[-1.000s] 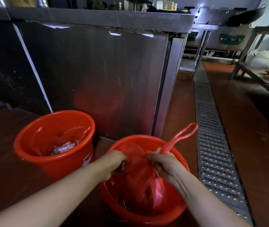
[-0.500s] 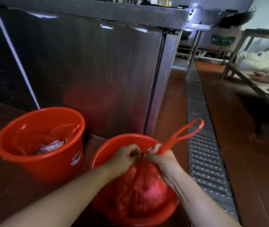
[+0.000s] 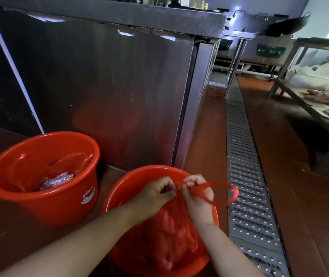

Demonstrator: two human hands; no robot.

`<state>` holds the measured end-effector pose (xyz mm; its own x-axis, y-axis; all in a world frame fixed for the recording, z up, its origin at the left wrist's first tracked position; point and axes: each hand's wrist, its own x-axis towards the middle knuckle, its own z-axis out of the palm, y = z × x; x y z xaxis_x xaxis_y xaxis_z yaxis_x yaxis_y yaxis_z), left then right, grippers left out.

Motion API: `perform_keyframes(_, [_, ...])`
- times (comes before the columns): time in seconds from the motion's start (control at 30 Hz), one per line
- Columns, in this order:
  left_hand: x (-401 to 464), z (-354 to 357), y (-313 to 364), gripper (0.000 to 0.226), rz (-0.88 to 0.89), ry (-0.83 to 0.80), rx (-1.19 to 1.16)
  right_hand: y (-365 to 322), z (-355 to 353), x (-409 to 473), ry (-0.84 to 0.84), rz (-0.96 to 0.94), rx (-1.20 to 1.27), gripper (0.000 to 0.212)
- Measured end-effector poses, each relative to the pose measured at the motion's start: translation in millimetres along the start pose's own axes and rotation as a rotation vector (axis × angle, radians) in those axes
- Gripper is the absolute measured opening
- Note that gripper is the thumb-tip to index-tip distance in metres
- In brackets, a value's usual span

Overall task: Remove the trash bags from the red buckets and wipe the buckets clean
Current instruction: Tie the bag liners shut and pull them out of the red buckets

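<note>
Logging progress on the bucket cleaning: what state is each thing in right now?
Near bucket: upright, bag still inside.
Near bag: gathered at the top, handles being tied.
Left hand: pinching the bag's neck.
Right hand: gripping a handle loop.
Far bucket: upright, bag in place.
Far bag: open, with trash.

Far red bucket [image 3: 45,176] — a small white printed mark [image 3: 87,195] on its outer wall, well left of the left hand's fingers [image 3: 166,188]: a row of tiny characters above a logo shape, too small to read. No other text legible anywhere.
</note>
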<state>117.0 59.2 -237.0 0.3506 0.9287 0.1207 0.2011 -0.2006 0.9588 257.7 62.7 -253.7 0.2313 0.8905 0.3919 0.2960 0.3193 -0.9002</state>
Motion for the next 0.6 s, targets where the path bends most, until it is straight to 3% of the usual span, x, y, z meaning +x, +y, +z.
perform_keyframes(0.1, [0.8,-2.5,2.0,0.015,-0.076,0.031,-0.096,0.2,-2.2,-6.2,0.036,-0.042,0.010,0.014])
perform_keyframes(0.27, [7.5,-13.4,6.6,0.015,-0.240,-0.090,-0.234,-22.4,-1.3,-18.7,-0.074,0.116,0.260,0.033])
perform_keyframes(0.33, [9.2,-17.0,6.6,0.013,-0.262,-0.074,-0.188,-22.9,-0.9,-13.0,-0.191,0.227,0.310,0.037])
perform_keyframes(0.4, [11.7,-18.0,4.3,0.013,-0.257,-0.041,-0.134,-15.8,-4.5,-4.0,-0.223,0.215,0.270,0.037])
perform_keyframes(0.5, [14.5,-18.1,5.3,0.019,-0.138,0.006,0.092,-8.5,-10.8,0.9,-0.295,0.191,0.155,0.029])
perform_keyframes(0.6, [15.4,-22.9,11.5,0.015,0.135,0.086,0.483,-13.2,-16.8,6.5,-0.357,0.218,0.239,0.022])
